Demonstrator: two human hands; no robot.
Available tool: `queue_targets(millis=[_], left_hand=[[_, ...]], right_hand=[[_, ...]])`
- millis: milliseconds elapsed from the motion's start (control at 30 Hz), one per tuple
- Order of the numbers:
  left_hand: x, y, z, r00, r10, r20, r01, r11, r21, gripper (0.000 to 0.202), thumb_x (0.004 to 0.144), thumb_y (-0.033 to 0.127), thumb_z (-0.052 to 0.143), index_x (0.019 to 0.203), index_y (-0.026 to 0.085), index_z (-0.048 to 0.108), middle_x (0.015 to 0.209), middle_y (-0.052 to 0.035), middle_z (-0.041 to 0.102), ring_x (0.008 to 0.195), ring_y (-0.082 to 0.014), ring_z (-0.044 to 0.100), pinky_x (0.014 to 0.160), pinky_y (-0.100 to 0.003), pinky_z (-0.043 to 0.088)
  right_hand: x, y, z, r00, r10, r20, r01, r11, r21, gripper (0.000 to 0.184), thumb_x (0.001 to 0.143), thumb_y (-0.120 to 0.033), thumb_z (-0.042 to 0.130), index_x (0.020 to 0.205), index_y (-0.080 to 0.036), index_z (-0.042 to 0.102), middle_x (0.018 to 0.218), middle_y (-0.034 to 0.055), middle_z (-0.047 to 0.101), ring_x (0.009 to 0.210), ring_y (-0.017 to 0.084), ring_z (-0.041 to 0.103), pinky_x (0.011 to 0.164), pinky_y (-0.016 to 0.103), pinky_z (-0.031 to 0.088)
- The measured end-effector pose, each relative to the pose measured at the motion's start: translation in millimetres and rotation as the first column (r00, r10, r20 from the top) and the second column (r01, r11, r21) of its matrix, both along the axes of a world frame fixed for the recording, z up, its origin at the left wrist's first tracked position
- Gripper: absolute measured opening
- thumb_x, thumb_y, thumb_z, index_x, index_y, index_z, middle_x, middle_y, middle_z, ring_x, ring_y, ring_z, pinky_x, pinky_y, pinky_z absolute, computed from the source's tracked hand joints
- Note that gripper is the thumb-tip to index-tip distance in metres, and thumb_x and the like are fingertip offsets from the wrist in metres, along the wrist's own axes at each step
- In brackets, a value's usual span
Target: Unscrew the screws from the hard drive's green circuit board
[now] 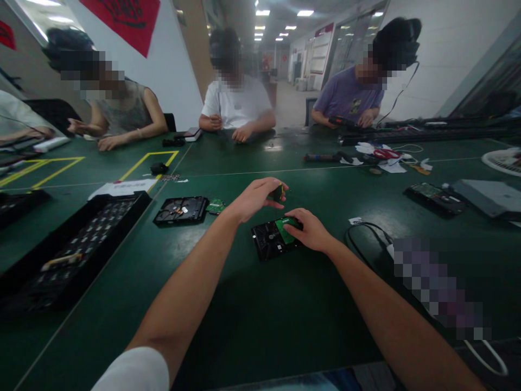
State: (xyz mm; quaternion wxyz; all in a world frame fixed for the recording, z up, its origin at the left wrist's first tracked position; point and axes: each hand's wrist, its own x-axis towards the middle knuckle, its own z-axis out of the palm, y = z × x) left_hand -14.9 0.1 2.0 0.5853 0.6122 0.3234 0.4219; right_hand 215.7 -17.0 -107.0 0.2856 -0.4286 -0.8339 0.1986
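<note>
A black hard drive point(266, 243) with a green circuit board point(285, 232) on its upper face lies on the table in front of me. My right hand point(312, 231) grips the drive's right side, thumb over the green board. Just above the drive's far edge, my left hand point(258, 196) is closed around a small black-and-yellow object point(278, 192), whose kind I cannot make out. Left of my left forearm rests a second hard drive point(181, 210), with a loose green circuit board point(215, 206) beside it.
A long black tray point(128, 217) stands at the left. Another drive point(434, 198) and a grey box point(486, 198) lie at the right, near a cable point(368, 225). Scissors point(386, 154) and paper scraps lie farther back. Several people sit across the table point(228, 336).
</note>
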Motion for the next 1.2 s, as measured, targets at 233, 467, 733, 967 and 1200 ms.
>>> queue_targets(millis=[233, 467, 733, 967, 1200], left_hand=[[0.4, -0.5, -0.3, 0.972, 0.163, -0.172, -0.144, 0.983, 0.117, 0.036, 0.092, 0.046, 0.077, 0.084, 0.014, 0.062, 0.090, -0.0103, 0.071, 0.080, -0.0170, 0.068, 0.065, -0.029, 0.062], [3.1, -3.4, 3.3, 0.997, 0.057, -0.060, -0.053, 0.996, 0.067, 0.024, 0.096, 0.040, 0.071, 0.101, 0.017, 0.064, 0.089, -0.0085, 0.072, 0.083, -0.0184, 0.072, 0.058, -0.023, 0.056], [-2.4, 1.9, 1.3, 0.999, 0.005, 0.048, -0.003, 1.000, -0.030, 0.025, 0.099, 0.035, 0.057, 0.101, 0.015, 0.072, 0.092, -0.0098, 0.070, 0.088, -0.0204, 0.071, 0.069, -0.031, 0.064], [-0.6, -1.9, 4.0, 0.985, 0.132, -0.107, -0.124, 0.989, 0.077, 0.023, 0.092, 0.037, 0.072, 0.089, 0.016, 0.066, 0.091, -0.0090, 0.072, 0.080, -0.0167, 0.068, 0.060, -0.025, 0.058], [2.7, -1.8, 1.9, 0.970, 0.208, -0.123, -0.192, 0.973, 0.132, 0.027, 0.090, 0.037, 0.078, 0.087, 0.017, 0.060, 0.088, -0.0081, 0.074, 0.071, -0.0141, 0.067, 0.055, -0.023, 0.053]], right_hand=[[0.8, 1.0, -0.5, 1.000, 0.009, -0.001, -0.009, 1.000, 0.014, 0.032, 0.098, -0.037, 0.069, 0.128, -0.024, 0.068, 0.127, 0.0113, 0.069, 0.118, 0.028, 0.063, 0.102, 0.048, 0.051], [0.0, -0.1, 2.2, 1.000, 0.006, -0.004, -0.006, 1.000, 0.009, 0.032, 0.098, -0.037, 0.070, 0.127, -0.024, 0.069, 0.126, 0.0110, 0.069, 0.117, 0.029, 0.064, 0.101, 0.048, 0.052], [-1.0, -1.6, 2.9, 1.000, -0.002, -0.012, 0.002, 1.000, 0.001, 0.033, 0.098, -0.038, 0.069, 0.127, -0.022, 0.069, 0.126, 0.0127, 0.069, 0.115, 0.029, 0.064, 0.099, 0.049, 0.053], [-0.5, 0.0, 1.8, 1.000, 0.002, -0.012, -0.002, 1.000, 0.006, 0.031, 0.097, -0.035, 0.070, 0.126, -0.024, 0.069, 0.125, 0.0112, 0.069, 0.116, 0.028, 0.065, 0.101, 0.049, 0.052], [0.0, 0.3, 1.4, 1.000, 0.008, -0.016, -0.008, 1.000, 0.011, 0.032, 0.098, -0.036, 0.070, 0.127, -0.024, 0.068, 0.125, 0.0115, 0.069, 0.116, 0.028, 0.064, 0.100, 0.048, 0.053]])
